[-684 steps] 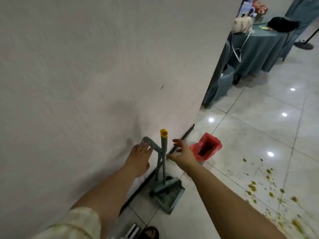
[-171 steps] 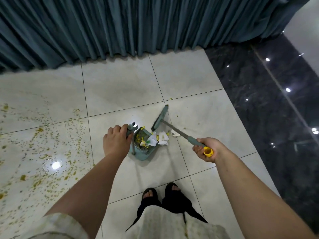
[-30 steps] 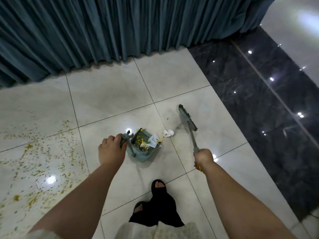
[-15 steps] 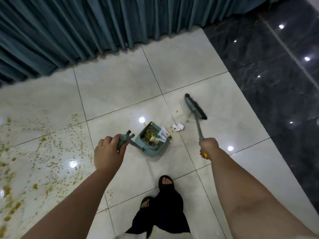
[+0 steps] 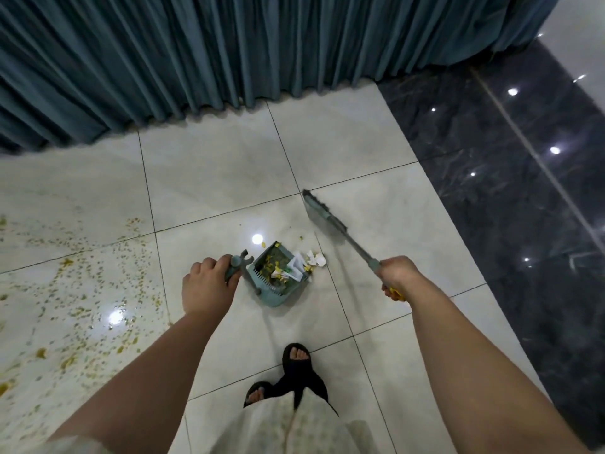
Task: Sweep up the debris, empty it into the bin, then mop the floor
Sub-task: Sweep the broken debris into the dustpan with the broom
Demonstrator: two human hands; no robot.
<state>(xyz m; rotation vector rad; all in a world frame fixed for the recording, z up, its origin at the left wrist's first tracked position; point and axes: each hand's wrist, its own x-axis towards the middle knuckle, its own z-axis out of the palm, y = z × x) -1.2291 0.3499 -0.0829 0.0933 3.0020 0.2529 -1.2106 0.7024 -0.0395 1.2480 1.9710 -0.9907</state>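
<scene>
- Fingers of the left hand curl tight round the dustpan handle.
- Fingers of the right hand clamp the broom near its yellow-capped end; the bristle head reaches the pale tile to the far right of the pan.
- The teal dustpan rests on the tile between the hands, holding yellow scraps and crumpled paper; more white paper lies just beside its right lip.
- Yellow debris speckles the tile at left, well apart from the pan; a teal curtain hangs along the far edge, dark polished floor at right.
</scene>
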